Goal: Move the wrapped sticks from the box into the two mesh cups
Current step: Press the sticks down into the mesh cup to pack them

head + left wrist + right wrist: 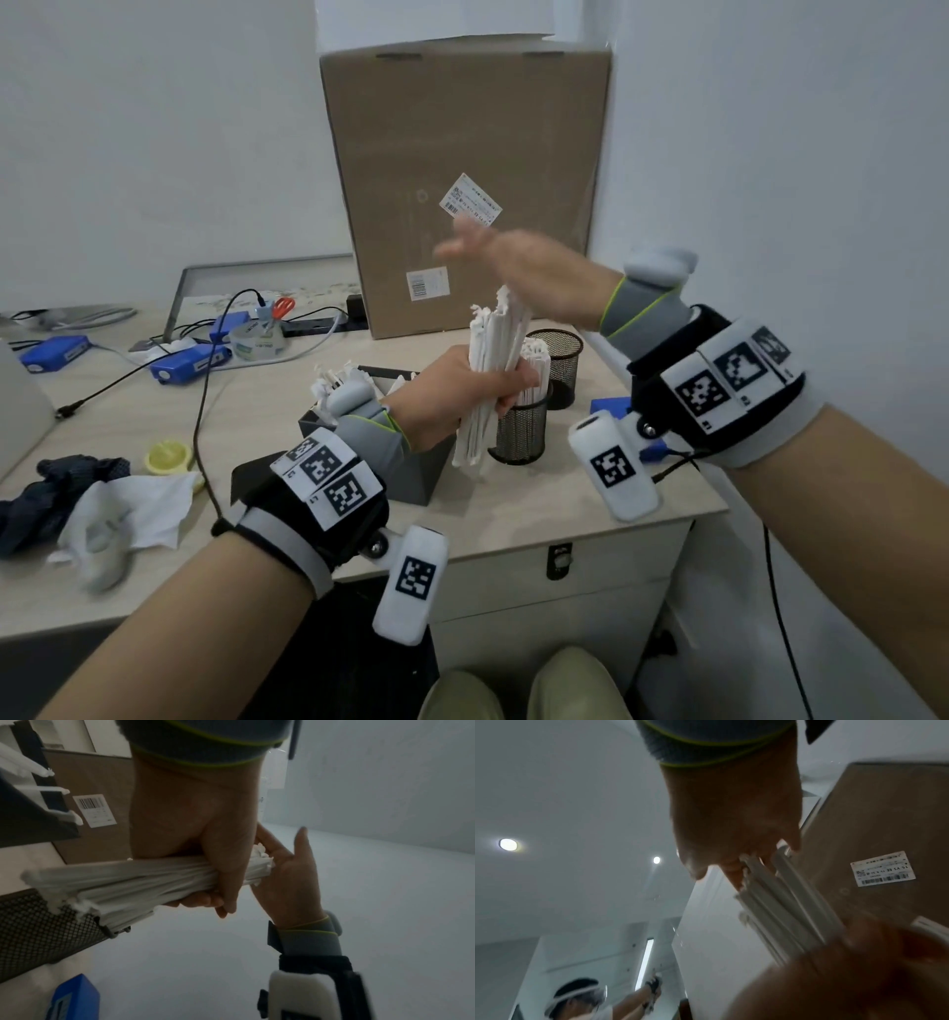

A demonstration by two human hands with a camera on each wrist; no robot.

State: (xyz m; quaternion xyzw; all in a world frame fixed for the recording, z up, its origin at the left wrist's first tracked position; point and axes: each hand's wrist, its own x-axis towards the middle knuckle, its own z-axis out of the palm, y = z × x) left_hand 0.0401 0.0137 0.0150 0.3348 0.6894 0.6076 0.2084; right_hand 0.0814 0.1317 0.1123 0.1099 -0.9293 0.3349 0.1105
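Note:
My left hand (452,395) grips a thick bundle of white wrapped sticks (495,349) upright, its lower end beside the near black mesh cup (518,437). That cup holds several sticks. A second mesh cup (562,360) stands just behind it. My right hand (518,272) hovers flat and blurred at the bundle's top, fingers straight. In the left wrist view the right hand (290,874) touches the bundle's (115,882) end while the left hand (205,841) wraps it. The dark grey box (426,473) with more sticks (334,380) sits under my left wrist.
A tall cardboard box (462,180) stands behind the cups against the wall. Blue devices (190,365), a tape roll (257,342), scissors and cables lie at the back left. Crumpled cloth and tissue (128,503) lie front left. A small blue box (611,406) sits right of the cups.

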